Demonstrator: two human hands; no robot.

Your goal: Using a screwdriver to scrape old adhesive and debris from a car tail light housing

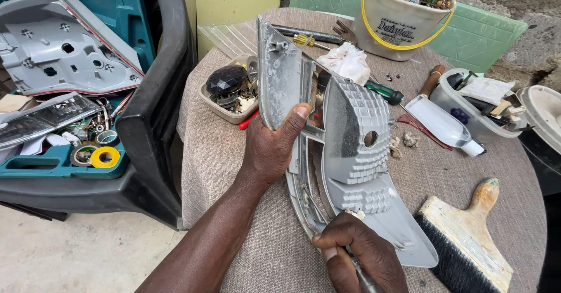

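My left hand (274, 144) grips the upper left edge of a grey plastic vehicle lamp housing (356, 147), holding it tilted above the round cloth-covered table (234, 158). The housing shows a ribbed reflector face with a round hole. My right hand (362, 258) is closed around a thin tool (363, 278) at the housing's lower edge; the tool's tip is hidden behind the fingers.
A wide paint brush (467, 240) lies at the right. A small tray of parts (231, 91), screwdrivers (383, 91), a rag (347, 62), a bucket (403, 18) and a clear box (476, 103) crowd the table's far side. A teal bin with lamp parts (64, 88) stands left.
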